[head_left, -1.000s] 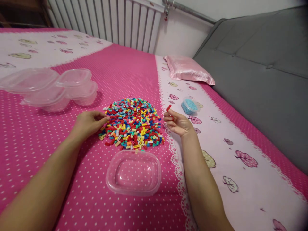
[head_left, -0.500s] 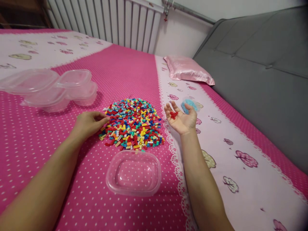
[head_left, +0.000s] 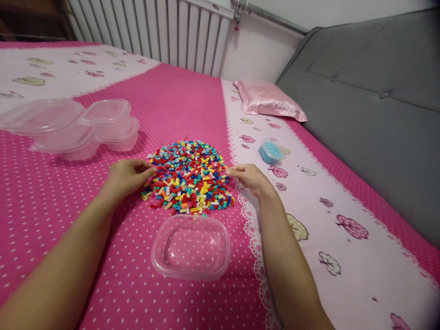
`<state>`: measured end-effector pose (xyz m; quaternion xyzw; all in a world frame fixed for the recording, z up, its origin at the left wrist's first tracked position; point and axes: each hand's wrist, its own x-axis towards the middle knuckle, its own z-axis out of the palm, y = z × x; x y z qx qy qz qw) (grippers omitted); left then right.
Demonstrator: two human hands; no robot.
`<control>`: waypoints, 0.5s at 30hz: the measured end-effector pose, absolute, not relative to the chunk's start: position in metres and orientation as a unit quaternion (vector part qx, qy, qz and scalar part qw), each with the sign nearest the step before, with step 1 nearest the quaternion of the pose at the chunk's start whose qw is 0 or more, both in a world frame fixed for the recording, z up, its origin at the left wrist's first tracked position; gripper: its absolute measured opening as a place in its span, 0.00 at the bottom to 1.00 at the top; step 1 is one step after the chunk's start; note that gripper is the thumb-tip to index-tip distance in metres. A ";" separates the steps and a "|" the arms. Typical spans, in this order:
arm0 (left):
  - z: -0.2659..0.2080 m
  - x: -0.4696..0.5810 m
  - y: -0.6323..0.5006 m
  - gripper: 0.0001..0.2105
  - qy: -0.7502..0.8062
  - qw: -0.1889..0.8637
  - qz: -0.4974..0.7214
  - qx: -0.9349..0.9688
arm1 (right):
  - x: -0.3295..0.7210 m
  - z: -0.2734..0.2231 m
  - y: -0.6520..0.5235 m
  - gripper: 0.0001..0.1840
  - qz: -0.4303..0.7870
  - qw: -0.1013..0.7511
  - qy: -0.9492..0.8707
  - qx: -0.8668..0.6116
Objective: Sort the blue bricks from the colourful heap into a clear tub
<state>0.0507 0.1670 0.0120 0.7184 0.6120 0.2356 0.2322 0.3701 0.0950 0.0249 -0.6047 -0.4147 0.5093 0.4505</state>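
A heap of small toy building bricks (head_left: pixel 190 176) in many colours is spread on the bed. At its left edge my left hand (head_left: pixel 128 178) has thumb and fingers drawn together against the bricks; whatever lies between the fingertips is too small to make out. From the other side my right hand (head_left: pixel 250 178), turned palm down, touches the heap's right edge with thumb and forefinger pinched. Its other fingers curl under, hiding the palm where red bricks lay. Just in front of the heap sits a clear plastic container (head_left: pixel 190 268) with nothing in it.
Several lidded clear containers (head_left: pixel 74 133) are stacked at the left. A small tub of light blue bricks (head_left: pixel 271 151) stands beyond my right hand. Farther back are a pink pillow (head_left: pixel 270 101), a grey headboard (head_left: pixel 364 96) and a white radiator (head_left: pixel 154 32).
My right hand has turned from palm up, with red bricks lying in it, to palm down, and moved left to the heap's edge. My left hand has stayed in place.
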 end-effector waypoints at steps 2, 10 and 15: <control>0.011 0.051 0.168 0.23 0.613 0.232 0.236 0.718 | 0.368 0.020 0.095 0.11 0.462 0.406 -0.465 -0.637; 0.013 0.050 0.167 0.22 0.614 0.238 0.237 0.714 | 0.368 0.014 0.097 0.06 0.367 0.228 -0.536 -0.725; 0.010 0.049 0.169 0.23 0.616 0.232 0.233 0.716 | 0.367 0.014 0.096 0.09 0.368 0.218 -0.542 -0.723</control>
